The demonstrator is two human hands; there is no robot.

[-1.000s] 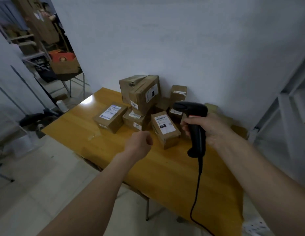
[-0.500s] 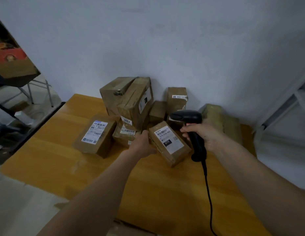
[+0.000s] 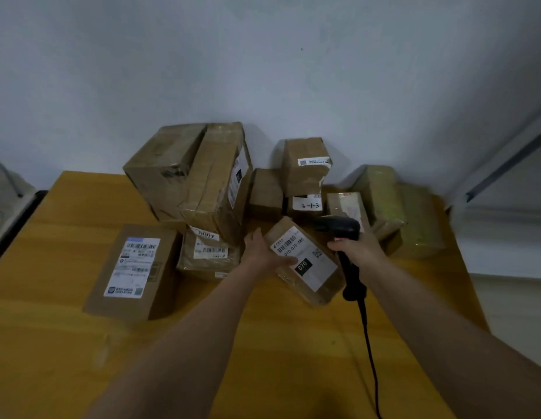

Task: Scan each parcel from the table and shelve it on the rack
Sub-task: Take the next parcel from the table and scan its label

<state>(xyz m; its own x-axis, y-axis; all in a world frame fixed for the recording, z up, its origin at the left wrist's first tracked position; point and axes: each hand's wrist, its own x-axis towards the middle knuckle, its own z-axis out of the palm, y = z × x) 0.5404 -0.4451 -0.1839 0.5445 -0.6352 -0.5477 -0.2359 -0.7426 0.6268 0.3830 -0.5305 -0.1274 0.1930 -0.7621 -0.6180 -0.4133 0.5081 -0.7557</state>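
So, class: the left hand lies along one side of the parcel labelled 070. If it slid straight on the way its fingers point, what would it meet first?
Probably the small unlabelled box just beyond the left hand, though depth is unclear and the tall taped box stands close alongside.

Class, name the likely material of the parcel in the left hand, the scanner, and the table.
Parcel: brown cardboard, matte, with glossy tape and a paper label. Scanner: black plastic, probably, with a slight sheen. Table: yellowish wood or wood laminate, smooth, faintly reflective.
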